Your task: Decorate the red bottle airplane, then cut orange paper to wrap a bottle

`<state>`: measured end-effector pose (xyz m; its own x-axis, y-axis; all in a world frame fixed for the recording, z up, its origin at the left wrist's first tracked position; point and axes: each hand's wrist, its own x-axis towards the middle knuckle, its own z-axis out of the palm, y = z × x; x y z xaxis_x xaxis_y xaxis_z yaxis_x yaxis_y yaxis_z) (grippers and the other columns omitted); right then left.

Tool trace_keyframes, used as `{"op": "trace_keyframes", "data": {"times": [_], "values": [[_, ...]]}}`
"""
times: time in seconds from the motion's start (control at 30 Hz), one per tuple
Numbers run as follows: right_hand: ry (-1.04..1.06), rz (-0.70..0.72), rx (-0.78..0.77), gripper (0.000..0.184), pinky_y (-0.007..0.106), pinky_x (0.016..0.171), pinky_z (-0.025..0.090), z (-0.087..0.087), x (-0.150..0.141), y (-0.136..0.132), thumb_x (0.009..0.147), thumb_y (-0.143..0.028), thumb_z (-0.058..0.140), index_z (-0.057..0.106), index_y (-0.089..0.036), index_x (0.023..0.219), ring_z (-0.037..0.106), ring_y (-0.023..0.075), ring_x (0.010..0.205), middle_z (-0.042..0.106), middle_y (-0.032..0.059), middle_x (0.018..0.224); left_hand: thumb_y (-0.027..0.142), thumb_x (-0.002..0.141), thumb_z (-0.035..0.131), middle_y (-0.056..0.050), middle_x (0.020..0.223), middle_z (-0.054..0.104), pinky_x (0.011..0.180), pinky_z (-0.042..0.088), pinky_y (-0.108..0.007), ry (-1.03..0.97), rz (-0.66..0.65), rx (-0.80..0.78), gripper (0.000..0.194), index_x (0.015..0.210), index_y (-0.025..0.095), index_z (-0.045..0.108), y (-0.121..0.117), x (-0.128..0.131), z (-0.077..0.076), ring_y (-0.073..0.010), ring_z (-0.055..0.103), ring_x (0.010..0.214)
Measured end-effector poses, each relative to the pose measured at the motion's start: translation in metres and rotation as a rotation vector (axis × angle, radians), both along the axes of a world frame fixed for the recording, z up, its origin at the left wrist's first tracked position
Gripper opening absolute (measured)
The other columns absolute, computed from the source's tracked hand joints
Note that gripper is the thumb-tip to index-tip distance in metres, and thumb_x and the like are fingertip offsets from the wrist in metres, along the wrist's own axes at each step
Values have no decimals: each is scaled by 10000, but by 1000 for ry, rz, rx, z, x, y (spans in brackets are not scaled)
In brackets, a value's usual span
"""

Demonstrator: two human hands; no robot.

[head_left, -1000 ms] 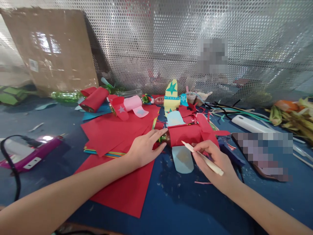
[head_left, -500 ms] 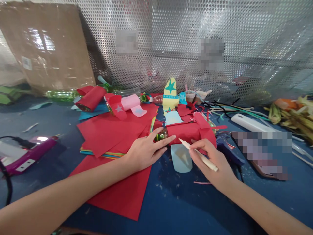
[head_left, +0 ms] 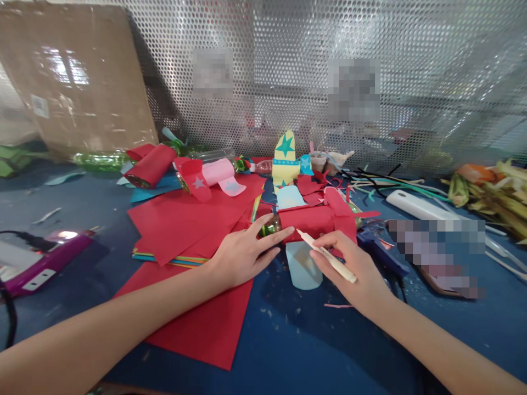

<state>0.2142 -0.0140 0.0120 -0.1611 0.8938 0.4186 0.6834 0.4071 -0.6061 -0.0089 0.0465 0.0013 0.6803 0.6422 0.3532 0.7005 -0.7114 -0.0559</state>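
A clear bottle (head_left: 270,226) wrapped in red paper (head_left: 315,220) lies on its side, with pale blue paper flaps (head_left: 304,266) sticking out on its near and far sides and red paper pieces at its right end. My left hand (head_left: 241,255) grips the bottle's bare left end, fingers spread around it, one fingertip pressing the wrap's edge. In my right hand (head_left: 354,269) is a slim cream pen (head_left: 329,260). Its pale tip points at the lower left edge of the red wrap; whether it touches is unclear.
Red paper sheets (head_left: 185,318) lie under my left forearm. Behind stand more paper-covered bottles (head_left: 154,164) and a yellow paper piece with stars (head_left: 286,151). A purple power strip (head_left: 57,263) is at left. A blue tool (head_left: 382,252), a phone (head_left: 436,263) and a white stick-like object (head_left: 420,208) lie right.
My right hand has shifted slightly left with the pen, its tip now nearer my left fingertip. The left hand keeps its hold on the bottle. The view has moved slightly.
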Motion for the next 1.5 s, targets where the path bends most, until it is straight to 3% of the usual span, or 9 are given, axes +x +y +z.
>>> {"op": "trace_keyframes", "data": {"times": [0.73, 1.17, 1.5], "values": [[-72, 68, 56, 62, 245, 601, 435, 3, 0, -2, 879, -215, 500, 507, -229, 819, 594, 138, 668, 622, -24, 732, 388, 959, 316, -66, 1398, 399, 579, 519, -253, 10, 6, 22, 434, 1391, 428, 318, 0, 0, 0, -139, 646, 773], [-24, -76, -16, 151, 215, 499, 396, 5, 3, -5, 894, -295, 479, 487, -229, 758, 516, 108, 539, 556, -36, 650, 387, 960, 317, -66, 1396, 397, 589, 522, -255, 14, 14, 2, 430, 1387, 431, 325, -1, 0, 0, -127, 641, 751], [-6, -93, -18, 141, 218, 502, 400, 6, 2, -4, 891, -309, 484, 495, -229, 775, 507, 105, 525, 563, -36, 669, 381, 956, 331, -69, 1382, 415, 575, 523, -264, -3, -1, 30, 439, 1391, 433, 315, 1, -1, -1, -140, 649, 751]]}}
